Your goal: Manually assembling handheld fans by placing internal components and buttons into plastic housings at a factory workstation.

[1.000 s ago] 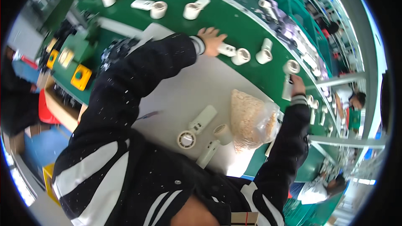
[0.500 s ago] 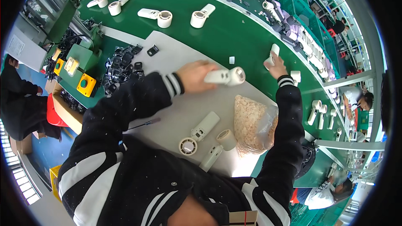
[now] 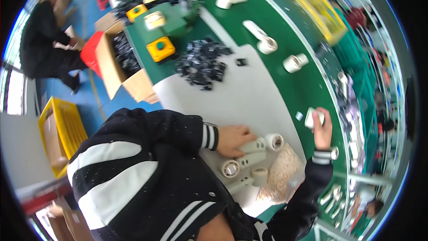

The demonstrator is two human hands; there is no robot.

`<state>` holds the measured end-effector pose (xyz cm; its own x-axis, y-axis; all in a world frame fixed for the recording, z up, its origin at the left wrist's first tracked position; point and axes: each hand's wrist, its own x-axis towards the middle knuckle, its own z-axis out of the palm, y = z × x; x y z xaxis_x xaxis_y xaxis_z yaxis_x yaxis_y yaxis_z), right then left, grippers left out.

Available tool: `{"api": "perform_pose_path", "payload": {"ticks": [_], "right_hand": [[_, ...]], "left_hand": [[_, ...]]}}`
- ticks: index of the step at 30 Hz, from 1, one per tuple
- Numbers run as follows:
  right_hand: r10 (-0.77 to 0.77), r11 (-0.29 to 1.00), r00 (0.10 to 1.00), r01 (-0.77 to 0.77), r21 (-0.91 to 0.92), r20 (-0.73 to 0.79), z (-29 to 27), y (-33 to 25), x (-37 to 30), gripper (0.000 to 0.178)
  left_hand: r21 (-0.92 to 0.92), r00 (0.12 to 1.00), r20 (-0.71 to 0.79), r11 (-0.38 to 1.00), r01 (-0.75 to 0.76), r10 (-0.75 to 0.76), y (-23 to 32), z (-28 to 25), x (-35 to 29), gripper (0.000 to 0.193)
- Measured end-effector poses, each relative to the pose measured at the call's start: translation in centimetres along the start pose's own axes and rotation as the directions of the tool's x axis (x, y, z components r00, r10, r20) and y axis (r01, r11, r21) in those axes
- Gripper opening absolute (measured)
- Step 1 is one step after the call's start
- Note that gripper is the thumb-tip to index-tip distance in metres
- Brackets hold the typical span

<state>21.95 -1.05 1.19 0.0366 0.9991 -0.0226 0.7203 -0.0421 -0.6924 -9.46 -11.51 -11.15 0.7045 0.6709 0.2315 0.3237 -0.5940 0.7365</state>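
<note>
The left hand [image 3: 235,141] rests on the handle of a white device [image 3: 256,145] on the grey worktop [image 3: 209,107]; its fingers lie over the handle, though I cannot tell whether they are clamped on it; the right hand [image 3: 323,129], farther right over the green surface [image 3: 285,87], has its fingers closed on a white unit [image 3: 312,118]; a small white square [image 3: 299,115] lies just beside that unit.

The work looks only partly done, as I judge it; beside the device under the left hand lie a ringed device [image 3: 230,168] and, nearer the bag of tan pieces [image 3: 278,176], a third device [image 3: 260,176]; on the far part of the green surface, at least four more, such as a capped unit [image 3: 295,63], lie out of reach of either hand; a heap of black parts [image 3: 203,64] fills the far left; which units are finished cannot be told.

As for writing, no brand or word can be read; the handles carry only small dark marks, and the square's face looks plain at this blur.
</note>
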Motion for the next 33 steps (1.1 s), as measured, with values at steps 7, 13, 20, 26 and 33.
{"api": "perform_pose_path", "payload": {"ticks": [7,13,20,26,33], "right_hand": [[-0.400,0.886,0.857,0.452,-0.103,0.324,6.4,-8.8,-5.4,0.034],[-0.201,0.888,0.802,0.392,-0.242,0.562,8.0,-8.3,-7.5,0.047],[-0.174,0.847,0.694,0.468,-0.254,0.698,9.1,-7.6,-10.1,0.055],[-0.202,0.879,0.676,0.444,-0.172,0.709,7.9,-9.0,-8.9,0.052],[-0.287,0.910,0.804,0.398,-0.114,0.521,4.1,-7.1,3.7,0.054]], "left_hand": [[0.420,0.991,-0.059,0.898,0.132,-0.118,-0.7,-6.6,-6.6,0.049],[0.379,0.963,-0.230,0.898,0.222,-0.141,-1.7,-6.2,-8.7,0.027],[0.563,0.981,-0.157,0.806,0.180,-0.110,-4.6,-9.3,-3.5,0.028],[0.779,0.992,-0.073,0.616,0.120,-0.101,-6.5,-14.3,3.0,0.036],[0.741,0.994,-0.100,0.670,0.055,0.030,-12.8,-17.3,15.1,0.041]]}}
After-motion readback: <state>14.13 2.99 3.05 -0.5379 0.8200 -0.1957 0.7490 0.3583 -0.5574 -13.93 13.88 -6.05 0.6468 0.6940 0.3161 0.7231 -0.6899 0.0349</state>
